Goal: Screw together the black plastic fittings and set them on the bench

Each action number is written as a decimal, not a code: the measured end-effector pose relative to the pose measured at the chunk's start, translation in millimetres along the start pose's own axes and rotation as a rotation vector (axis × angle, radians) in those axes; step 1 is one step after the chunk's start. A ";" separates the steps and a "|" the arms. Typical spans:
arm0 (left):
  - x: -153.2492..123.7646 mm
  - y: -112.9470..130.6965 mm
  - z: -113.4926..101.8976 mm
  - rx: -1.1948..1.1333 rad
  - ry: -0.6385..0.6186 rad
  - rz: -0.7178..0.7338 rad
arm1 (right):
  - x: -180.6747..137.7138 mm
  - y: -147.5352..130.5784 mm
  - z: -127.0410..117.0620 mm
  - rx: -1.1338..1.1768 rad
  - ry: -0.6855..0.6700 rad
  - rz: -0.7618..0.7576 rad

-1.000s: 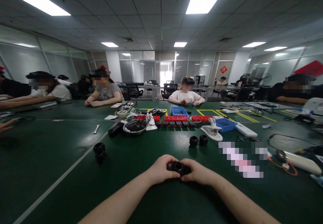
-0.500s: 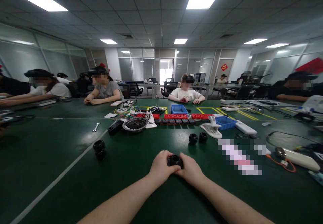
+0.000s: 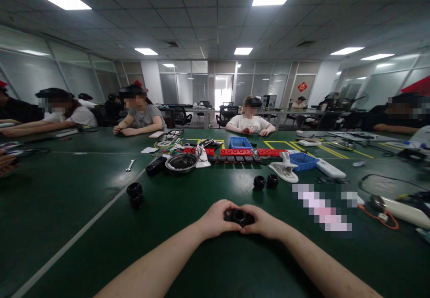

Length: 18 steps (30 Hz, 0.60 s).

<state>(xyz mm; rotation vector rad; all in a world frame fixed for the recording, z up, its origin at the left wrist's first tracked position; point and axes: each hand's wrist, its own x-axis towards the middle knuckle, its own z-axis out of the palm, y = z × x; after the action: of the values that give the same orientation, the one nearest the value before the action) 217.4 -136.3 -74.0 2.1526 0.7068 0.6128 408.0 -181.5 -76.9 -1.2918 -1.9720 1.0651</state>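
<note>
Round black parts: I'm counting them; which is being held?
The round black part between the left hand and right hand; the others rest on the table.

Black part (image 3: 239, 218) partly covered by left hand (image 3: 215, 218) and right hand (image 3: 266, 221), forearms (image 3: 161, 255) cropped, pale strip (image 3: 320, 208) pixelated

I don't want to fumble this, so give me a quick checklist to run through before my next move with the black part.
1. Left grip on the black part: ok, holding its left side.
2. Right grip on the black part: ok, holding its right side.
3. Round opening visible: ok, it shows between the hands.
4. Held part is a single piece: cannot tell; it is dark and partly covered by fingers.
5. Two black pieces beyond the hands kept apart from them: ok, they stand side by side on the table.
6. Wrench close to hand: not ok, it lies well off to the left.
</note>
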 end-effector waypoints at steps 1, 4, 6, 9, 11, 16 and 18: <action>0.0 0.0 1.1 0.003 0.008 -0.013 | 0.7 0.4 1.2 -0.016 0.014 0.020; 0.1 0.6 6.2 0.037 0.066 -0.069 | 4.0 0.9 8.4 -0.159 0.117 0.091; 0.1 1.8 10.6 0.068 0.133 -0.109 | 6.9 0.1 15.2 -0.330 0.220 0.128; -0.3 4.4 15.7 0.113 0.234 -0.151 | 9.7 -3.6 22.2 -0.532 0.302 0.144; -0.6 5.2 15.9 0.117 0.247 -0.146 | 8.9 -6.7 21.3 -0.541 0.274 0.112; 0.3 0.5 6.9 0.010 0.088 -0.067 | 0.2 -9.8 4.5 -0.201 0.065 -0.047; 0.6 -1.5 2.9 -0.023 0.037 -0.052 | -2.6 -9.7 -1.1 -0.091 -0.008 -0.034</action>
<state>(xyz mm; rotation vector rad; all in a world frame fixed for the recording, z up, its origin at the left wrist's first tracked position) 219.2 -136.6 -76.8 2.0999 0.7698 0.6312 405.1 -185.7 -68.1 -1.2982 -2.0625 0.9764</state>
